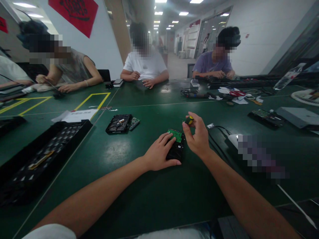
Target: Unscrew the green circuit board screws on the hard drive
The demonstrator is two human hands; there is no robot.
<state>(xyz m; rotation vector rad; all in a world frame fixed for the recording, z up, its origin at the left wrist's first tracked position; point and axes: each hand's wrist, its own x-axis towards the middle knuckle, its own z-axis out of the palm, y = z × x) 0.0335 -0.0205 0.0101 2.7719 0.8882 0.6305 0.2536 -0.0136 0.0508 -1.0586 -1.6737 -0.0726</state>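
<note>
A black hard drive (176,152) with a green circuit board (177,135) on its upper part lies on the table in front of me. My left hand (159,152) rests across it and grips it, fingers on the board's edge and thumb along the near side. Just above the drive's right far corner, my right hand (196,135) pinches a screwdriver (189,119) by its black and yellow handle. The screwdriver's shaft and tip cannot be made out clearly. A second opened black drive (119,123) lies farther left, beside a loose circuit board (135,123).
A long black tray (45,159) occupies the left side of the green table (139,202). Cables (219,146) and a partly blurred object lie to the right, with another drive (266,118) beyond. Several people sit across the table, near tools and a water bottle (290,77).
</note>
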